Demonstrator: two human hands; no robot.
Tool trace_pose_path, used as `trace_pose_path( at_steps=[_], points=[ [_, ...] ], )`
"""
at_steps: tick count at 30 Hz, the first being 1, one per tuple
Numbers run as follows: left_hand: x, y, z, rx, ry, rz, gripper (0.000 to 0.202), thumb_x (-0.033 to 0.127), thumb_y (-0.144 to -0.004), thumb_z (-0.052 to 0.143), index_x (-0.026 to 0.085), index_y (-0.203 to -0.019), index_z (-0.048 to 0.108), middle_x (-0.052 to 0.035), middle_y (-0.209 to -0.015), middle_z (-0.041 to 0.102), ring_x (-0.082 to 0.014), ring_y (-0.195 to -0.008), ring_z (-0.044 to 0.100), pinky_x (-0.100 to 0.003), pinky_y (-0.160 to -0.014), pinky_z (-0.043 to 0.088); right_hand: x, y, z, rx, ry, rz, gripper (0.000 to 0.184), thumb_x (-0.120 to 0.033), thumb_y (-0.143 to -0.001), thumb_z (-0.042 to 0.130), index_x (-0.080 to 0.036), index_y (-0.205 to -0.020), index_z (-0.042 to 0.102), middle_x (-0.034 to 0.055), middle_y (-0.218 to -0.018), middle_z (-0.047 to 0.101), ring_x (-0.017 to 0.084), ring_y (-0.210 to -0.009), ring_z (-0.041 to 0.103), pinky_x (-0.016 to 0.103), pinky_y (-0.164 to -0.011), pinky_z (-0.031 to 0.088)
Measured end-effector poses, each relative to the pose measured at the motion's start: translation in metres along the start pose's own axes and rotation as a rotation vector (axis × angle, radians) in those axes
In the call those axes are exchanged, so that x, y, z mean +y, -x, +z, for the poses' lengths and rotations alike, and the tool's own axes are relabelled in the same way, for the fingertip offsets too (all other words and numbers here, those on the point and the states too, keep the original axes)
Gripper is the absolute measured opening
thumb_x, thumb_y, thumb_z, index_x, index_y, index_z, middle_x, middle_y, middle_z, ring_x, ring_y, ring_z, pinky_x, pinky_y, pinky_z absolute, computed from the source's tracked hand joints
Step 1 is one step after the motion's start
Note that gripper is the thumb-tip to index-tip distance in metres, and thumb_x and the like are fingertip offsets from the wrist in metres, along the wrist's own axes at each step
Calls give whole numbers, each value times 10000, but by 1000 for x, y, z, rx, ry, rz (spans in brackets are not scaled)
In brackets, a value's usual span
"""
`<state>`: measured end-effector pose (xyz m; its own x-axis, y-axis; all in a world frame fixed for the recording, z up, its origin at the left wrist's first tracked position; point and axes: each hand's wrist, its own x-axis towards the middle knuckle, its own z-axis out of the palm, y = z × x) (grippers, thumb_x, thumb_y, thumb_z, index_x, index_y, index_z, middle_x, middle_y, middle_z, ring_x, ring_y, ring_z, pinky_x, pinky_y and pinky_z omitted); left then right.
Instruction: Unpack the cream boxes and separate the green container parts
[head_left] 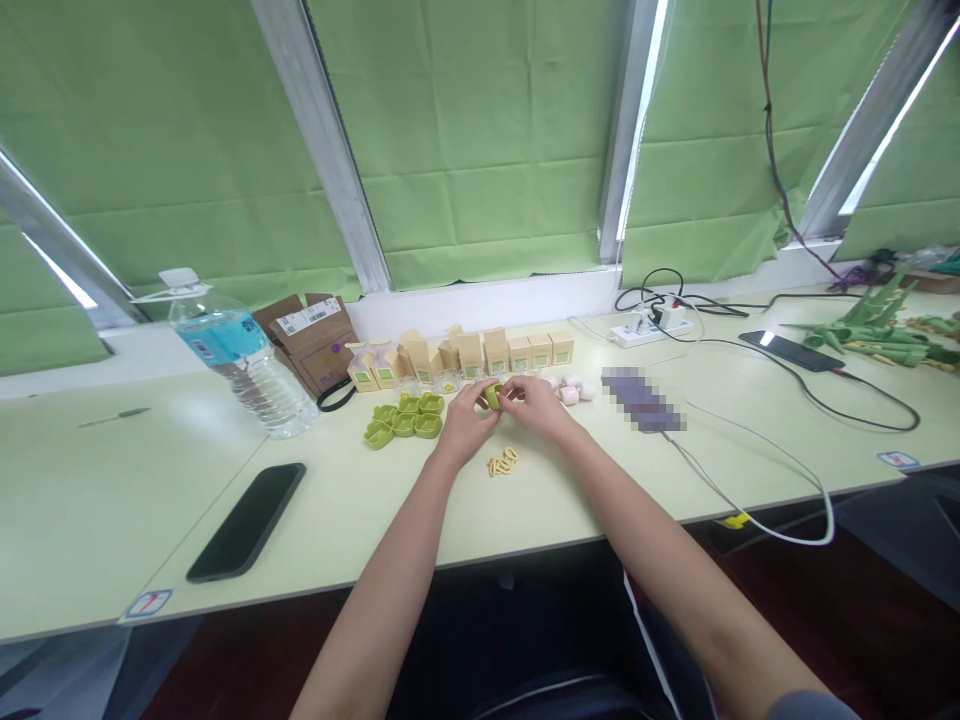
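Observation:
Between both hands, a little above the table, is a small green cup-like piece (493, 396). My left hand (469, 420) grips it from the left with the fingers closed. On its other side my right hand (534, 405) pinches it with thumb and fingertips. Several similar green cup-like pieces (405, 420) lie in a cluster left of my left hand. Nearer to me is a small pile of yellow curled pieces (502, 462). Several pale pink rounded pieces (571, 390) sit just right of my right hand. Behind the hands stand small clear containers (448, 382), partly hidden.
A row of small cardboard boxes (469, 352) lines the back, some with flaps up. To the left are a water bottle (244, 355), a brown carton (315, 345) and a black phone (247, 522). Rightward lie a cabled phone (791, 352), a power strip (651, 330) and a white cable (750, 440).

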<state>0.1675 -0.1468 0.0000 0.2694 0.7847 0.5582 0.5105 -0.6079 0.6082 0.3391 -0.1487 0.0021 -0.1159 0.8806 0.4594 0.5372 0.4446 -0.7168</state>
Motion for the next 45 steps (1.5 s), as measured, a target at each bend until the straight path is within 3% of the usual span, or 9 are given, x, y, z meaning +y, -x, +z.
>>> trace_pose_path(
  at_steps=[18, 25, 28, 34, 40, 45],
  points=[
    [-4, 0, -2, -54, 45, -24, 461, 192, -821, 668, 259, -1276, 631, -37, -1139, 715, -146, -797, 638, -290, -766, 531, 1, 0, -4, 50, -9, 16, 74, -268, -805, 653, -202, -783, 680, 34, -877, 736, 174, -802, 683, 288, -760, 528],
    [-11, -5, -11, 35, 0, -132, 478, 186, -791, 702, 236, -1260, 624, -28, -938, 724, -157, -734, 646, -311, -771, 528, 2, 0, -11, 143, -106, 46, 140, -326, -831, 607, -199, -844, 665, 37, -868, 725, 172, -771, 672, 282, -702, 532],
    [-12, -5, -12, 47, -10, -137, 488, 172, -786, 697, 228, -1264, 621, -30, -930, 725, -154, -719, 646, -315, -778, 529, -3, 2, -12, 57, -124, -28, 158, -333, -842, 610, -194, -844, 684, 38, -870, 729, 162, -758, 666, 277, -716, 525],
    [-13, -5, -11, 54, -8, -136, 500, 176, -791, 689, 237, -1281, 616, -29, -959, 725, -155, -738, 652, -310, -777, 531, -13, 9, -14, -258, -240, -137, 202, -339, -857, 612, -187, -876, 743, 35, -851, 746, 153, -742, 661, 239, -658, 494],
    [-13, -5, -10, 53, -18, -128, 514, 162, -786, 687, 244, -1288, 614, -37, -1031, 723, -147, -721, 643, -317, -807, 530, -9, 12, -14, -490, -177, -136, 192, -199, -808, 580, -171, -816, 770, 19, -782, 759, 148, -701, 654, 230, -654, 478],
    [-8, -4, -11, 16, -29, -162, 508, 201, -800, 687, 243, -1300, 609, -29, -1013, 727, -149, -746, 647, -311, -822, 525, -4, 11, -13, -657, -62, -77, 172, -197, -760, 621, -153, -810, 780, 25, -739, 754, 137, -638, 633, 215, -586, 450]
  ],
)
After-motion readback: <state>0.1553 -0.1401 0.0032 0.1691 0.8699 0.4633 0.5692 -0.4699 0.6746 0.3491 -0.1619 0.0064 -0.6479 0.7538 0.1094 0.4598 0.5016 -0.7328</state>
